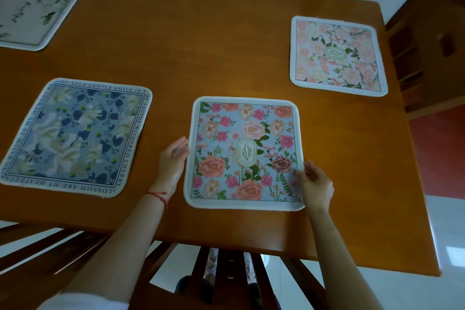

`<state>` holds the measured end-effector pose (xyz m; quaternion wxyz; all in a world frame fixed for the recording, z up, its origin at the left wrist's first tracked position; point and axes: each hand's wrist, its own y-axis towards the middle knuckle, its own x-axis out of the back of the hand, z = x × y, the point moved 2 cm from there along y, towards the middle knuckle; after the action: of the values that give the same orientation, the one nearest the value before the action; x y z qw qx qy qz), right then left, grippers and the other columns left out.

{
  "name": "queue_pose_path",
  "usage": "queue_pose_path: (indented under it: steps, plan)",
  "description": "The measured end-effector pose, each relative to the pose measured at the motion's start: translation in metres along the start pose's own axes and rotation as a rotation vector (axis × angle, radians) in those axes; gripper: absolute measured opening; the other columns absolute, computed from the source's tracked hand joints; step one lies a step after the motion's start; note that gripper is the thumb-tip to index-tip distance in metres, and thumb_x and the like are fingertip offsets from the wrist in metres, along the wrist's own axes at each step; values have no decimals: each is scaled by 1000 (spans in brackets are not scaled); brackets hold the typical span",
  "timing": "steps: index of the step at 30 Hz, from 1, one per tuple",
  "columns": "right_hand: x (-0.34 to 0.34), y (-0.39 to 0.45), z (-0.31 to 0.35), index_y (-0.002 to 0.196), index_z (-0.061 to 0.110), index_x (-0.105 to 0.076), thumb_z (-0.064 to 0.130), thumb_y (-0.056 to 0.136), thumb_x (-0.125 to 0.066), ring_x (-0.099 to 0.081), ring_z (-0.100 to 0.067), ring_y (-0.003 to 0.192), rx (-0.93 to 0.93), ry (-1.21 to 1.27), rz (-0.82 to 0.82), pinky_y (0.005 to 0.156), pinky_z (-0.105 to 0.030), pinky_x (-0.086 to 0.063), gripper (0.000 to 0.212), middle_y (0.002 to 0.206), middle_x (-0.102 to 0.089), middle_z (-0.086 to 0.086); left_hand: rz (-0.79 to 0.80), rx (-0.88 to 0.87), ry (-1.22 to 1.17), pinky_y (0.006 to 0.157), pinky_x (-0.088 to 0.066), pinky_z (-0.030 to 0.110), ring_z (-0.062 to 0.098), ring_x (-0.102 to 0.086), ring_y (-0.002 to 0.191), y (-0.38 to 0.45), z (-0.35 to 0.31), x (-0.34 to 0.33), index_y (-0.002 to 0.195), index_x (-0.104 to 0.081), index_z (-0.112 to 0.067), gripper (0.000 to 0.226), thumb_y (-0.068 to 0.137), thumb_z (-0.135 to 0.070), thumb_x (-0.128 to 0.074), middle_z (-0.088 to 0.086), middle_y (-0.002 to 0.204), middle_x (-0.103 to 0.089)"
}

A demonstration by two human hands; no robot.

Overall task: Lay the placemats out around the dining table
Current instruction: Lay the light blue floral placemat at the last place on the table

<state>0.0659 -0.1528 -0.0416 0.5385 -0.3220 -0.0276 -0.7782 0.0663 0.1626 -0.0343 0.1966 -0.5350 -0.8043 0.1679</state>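
Observation:
A blue placemat with pink flowers and the word GARDEN lies flat on the wooden dining table, near its front edge. My left hand rests open against the mat's left edge, fingers apart. My right hand pinches the mat's right edge near the lower corner. A grey-blue floral placemat with a text border lies to the left. A pale pink floral placemat sits at the right end. A white placemat with green leaves is at the far left.
A wooden chair back with slats stands under the table's front edge, between my arms. Another chair stands at the right end. White floor tiles show beyond the table's right corner.

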Motion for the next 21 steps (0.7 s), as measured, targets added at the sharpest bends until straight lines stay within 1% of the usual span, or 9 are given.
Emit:
queue_pose_path:
  steps: [2, 6, 8, 11, 13, 15, 16, 19, 21]
  plan:
    - [-1, 2, 1, 124, 10, -56, 13, 86, -59, -62, -16, 96, -1, 1, -8, 70, -19, -46, 38, 115, -65, -6, 10, 5, -6, 86, -41, 24, 17, -50, 119, 4, -2, -1, 134, -42, -7, 49, 88, -12, -57, 9, 135, -51]
    - [-1, 1, -1, 123, 10, -57, 13, 85, -59, -63, -18, 97, 28, -10, -17, 67, -16, -47, 38, 114, -66, -6, 4, 7, -4, 89, -43, 26, 16, -52, 117, 6, 1, 0, 133, -44, -9, 47, 88, -12, -57, 8, 134, -52]
    - [-1, 1, -3, 122, 10, -57, 14, 85, -60, -63, -19, 99, 37, -14, -19, 73, -21, -49, 38, 115, -66, -6, 2, 10, -10, 91, -43, 28, 16, -52, 117, 6, 3, 1, 133, -44, -9, 46, 88, -11, -56, 9, 134, -52]
    - [-1, 0, -3, 122, 9, -57, 14, 85, -60, -64, -18, 97, 45, -8, -17, 74, -24, -49, 38, 114, -66, -6, 3, 6, -15, 84, -44, 23, 15, -52, 114, 5, 4, 1, 134, -43, -8, 47, 89, -12, -56, 9, 134, -52]
    - [0, -1, -1, 122, 8, -57, 14, 85, -60, -63, -15, 92, 46, -1, -17, 71, -22, -49, 37, 112, -66, -6, 1, -1, -13, 79, -43, 19, 14, -52, 112, 3, 4, 1, 134, -43, -8, 47, 89, -12, -56, 9, 134, -52]
    - [0, -3, -1, 120, 8, -58, 13, 86, -60, -62, -12, 86, 54, 4, -15, 66, -15, -47, 34, 109, -66, -4, -4, -4, -12, 78, -43, 19, 14, -52, 112, 2, 6, 1, 133, -43, -8, 46, 89, -12, -56, 9, 134, -52]
    - [0, -3, -2, 120, 8, -58, 14, 86, -60, -62, -12, 88, 52, 6, -15, 65, -13, -46, 35, 110, -65, -4, -6, -5, -10, 79, -44, 19, 14, -52, 112, 2, 7, 1, 133, -43, -9, 46, 89, -13, -56, 8, 134, -52]
    - [-2, -4, -6, 123, 9, -57, 16, 85, -62, -63, -17, 98, 47, 12, -18, 75, -22, -50, 39, 115, -65, -6, -14, -5, -11, 83, -44, 22, 14, -53, 113, 0, 8, 2, 133, -44, -9, 46, 89, -12, -55, 8, 133, -53]
    - [-2, -5, -7, 122, 10, -58, 16, 84, -62, -64, -18, 98, 54, 13, -15, 78, -27, -52, 39, 113, -66, -7, -21, -10, -15, 86, -44, 25, 15, -53, 114, 0, 7, 2, 132, -45, -8, 44, 89, -10, -55, 9, 133, -53]
